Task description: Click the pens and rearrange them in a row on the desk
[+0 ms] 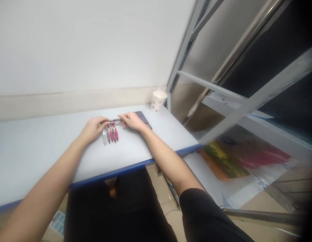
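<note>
My left hand (93,129) and my right hand (131,121) rest on a white tabletop (45,151), with a dark slim pen (115,120) lying crosswise between their fingertips. Both hands appear to pinch its ends. Just below it, several retractable pens (111,134) lie side by side, tips toward me, some pink and some grey or white. My right hand partly covers a dark flat tablet or notebook (143,117).
A white paper cup (158,100) with a red pattern stands at the table's far corner. The table has a blue front edge (135,164). Grey metal shelving (221,90) rises to the right, and a colourful packaged item (224,161) lies on a lower shelf.
</note>
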`<state>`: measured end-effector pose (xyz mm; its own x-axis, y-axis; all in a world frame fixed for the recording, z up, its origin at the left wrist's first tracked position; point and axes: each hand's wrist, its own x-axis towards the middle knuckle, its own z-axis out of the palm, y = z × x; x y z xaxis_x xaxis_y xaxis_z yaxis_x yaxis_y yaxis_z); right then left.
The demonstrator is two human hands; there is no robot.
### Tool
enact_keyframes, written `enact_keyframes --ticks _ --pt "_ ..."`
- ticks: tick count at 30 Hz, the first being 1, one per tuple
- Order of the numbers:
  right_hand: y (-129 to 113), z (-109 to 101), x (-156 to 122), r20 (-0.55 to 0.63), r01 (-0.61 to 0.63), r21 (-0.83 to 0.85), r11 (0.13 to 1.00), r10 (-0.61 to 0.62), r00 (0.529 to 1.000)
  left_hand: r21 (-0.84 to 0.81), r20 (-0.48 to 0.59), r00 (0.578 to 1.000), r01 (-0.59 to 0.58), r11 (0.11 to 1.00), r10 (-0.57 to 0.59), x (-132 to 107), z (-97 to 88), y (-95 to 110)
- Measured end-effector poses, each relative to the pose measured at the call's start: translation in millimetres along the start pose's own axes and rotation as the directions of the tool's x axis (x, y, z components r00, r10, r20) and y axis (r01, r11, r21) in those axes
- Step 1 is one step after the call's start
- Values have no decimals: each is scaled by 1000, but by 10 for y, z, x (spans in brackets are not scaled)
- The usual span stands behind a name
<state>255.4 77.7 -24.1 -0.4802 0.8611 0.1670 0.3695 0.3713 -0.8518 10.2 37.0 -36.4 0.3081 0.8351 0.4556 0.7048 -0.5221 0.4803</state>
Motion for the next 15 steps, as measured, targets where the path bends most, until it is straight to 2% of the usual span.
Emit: enact_keyframes --ticks 3,7,11,15 --pt "-3 23 -6 10 89 89 992 -90 996 -44 -4 1000 17 999 -17 -7 11 -22" --pt "-6 59 -6 51 35 23 999 -36 998 -201 33 993 116 973 -112 -16 39 -70" --pt "-32 79 -12 57 102 46 994 -105 993 -249 48 985 175 953 -168 -18 46 -80" --pt "-54 73 -21 93 12 -22 1000 -10 996 -207 72 990 131 970 -118 -18 26 -62"
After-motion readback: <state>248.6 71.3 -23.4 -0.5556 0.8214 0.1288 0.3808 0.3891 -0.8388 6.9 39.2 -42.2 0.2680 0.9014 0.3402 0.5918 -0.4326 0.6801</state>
